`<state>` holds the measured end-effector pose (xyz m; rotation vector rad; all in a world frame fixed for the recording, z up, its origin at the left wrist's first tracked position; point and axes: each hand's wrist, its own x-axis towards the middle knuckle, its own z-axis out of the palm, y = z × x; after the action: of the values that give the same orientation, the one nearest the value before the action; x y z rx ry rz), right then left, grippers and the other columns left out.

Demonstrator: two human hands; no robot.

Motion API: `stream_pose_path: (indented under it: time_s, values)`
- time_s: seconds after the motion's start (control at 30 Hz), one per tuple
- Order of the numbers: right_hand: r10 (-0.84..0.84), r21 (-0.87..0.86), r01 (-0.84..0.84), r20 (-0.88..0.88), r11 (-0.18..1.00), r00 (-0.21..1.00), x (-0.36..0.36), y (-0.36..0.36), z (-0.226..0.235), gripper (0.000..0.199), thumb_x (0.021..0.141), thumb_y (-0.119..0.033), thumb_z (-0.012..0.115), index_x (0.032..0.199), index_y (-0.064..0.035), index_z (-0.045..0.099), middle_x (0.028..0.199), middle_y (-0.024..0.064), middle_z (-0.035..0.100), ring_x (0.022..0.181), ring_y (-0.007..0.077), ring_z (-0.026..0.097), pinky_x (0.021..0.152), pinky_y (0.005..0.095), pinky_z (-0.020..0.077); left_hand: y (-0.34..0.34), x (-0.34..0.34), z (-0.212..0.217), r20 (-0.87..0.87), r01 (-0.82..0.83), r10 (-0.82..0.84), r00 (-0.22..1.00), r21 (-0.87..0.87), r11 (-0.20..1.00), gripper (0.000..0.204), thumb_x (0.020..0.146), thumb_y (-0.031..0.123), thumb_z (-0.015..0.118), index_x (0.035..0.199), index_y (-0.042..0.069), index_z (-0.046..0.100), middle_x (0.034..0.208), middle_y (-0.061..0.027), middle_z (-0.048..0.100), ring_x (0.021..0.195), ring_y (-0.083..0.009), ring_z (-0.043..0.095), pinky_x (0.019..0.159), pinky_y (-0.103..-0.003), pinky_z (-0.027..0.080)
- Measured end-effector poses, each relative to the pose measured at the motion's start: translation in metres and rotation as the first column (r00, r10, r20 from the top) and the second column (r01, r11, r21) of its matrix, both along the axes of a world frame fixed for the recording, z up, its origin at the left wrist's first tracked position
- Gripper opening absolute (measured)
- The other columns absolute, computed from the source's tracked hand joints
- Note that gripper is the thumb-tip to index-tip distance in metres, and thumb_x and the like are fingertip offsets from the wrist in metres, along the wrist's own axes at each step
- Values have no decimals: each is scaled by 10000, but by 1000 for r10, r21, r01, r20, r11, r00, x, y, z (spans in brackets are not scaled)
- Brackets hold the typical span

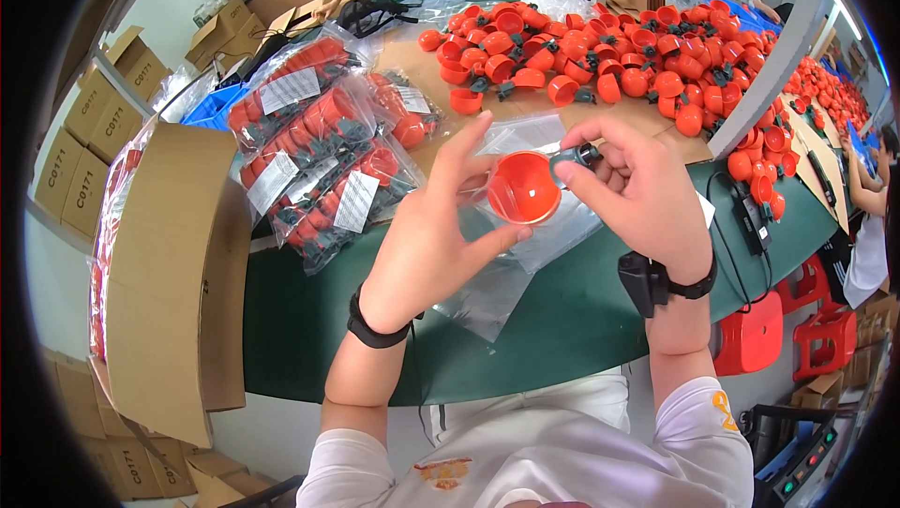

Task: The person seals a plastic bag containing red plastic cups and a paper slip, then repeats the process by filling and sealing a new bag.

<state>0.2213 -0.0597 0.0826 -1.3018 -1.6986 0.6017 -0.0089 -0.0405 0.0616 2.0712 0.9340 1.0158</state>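
Between both hands, above the green table, is a small red cup with a dark fitting at its right side. Its round mouth faces up toward me, and the inside is glossy. My left hand grips the cup's left side, thumb below and fingers behind it. My right hand pinches the dark fitting between thumb and fingers. Under the cup, clear flat plastic bags lie on the table. A large heap of similar red cups with dark fittings spreads over cardboard beyond my hands.
Filled clear bags of red cups are stacked at the left. Beside them an upright cardboard box stands at the green table's edge. A slanted grey post, a cabled black adapter and red stools are at right. Other people sit around.
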Motion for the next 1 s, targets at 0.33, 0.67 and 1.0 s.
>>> stream_pose_path:
  time_s: [0.33,0.67,1.0]
  values:
    - [174,-114,-166,70,980,982,7,3,13,237,887,-205,762,983,4,702,648,6,568,566,74,476,557,265,370,1,3,-7,99,95,-95,991,5,995,1012,788,155,875,1570,81,236,1309,-214,643,1205,-337,654,1043,-439,524]
    - [194,-170,-209,-102,963,976,23,12,4,221,914,-198,743,970,-2,656,647,-6,650,604,28,499,561,242,363,1,-8,7,-28,5,-8,1000,-116,993,1082,675,218,954,1535,13,328,1285,-180,629,1166,-254,660,988,-388,539]
    - [319,-67,-313,124,947,940,19,16,-1,259,954,-281,716,887,-31,714,640,10,601,682,112,524,640,276,401,-6,-1,8,91,14,8,996,-235,972,969,731,135,906,1527,5,369,1191,-86,618,1095,-160,623,969,-310,501]
